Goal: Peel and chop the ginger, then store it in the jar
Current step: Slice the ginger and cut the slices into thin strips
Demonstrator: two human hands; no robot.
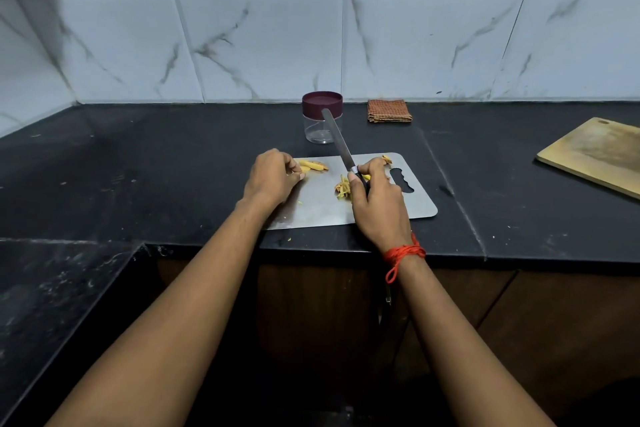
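Ginger [313, 165] between left hand [272, 177] and knife [337, 135]

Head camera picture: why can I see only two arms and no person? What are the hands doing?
The camera sits on the person's head, looking down, so you see only their own arms. The right hand grips a long steel knife, blade pointing away. The left hand, fingers curled, touches yellow ginger pieces on a flat shiny metal cutting board; thin ginger shreds lie by the knife hand. Behind stands a clear jar with a maroon lid, beside a folded brown checked cloth.
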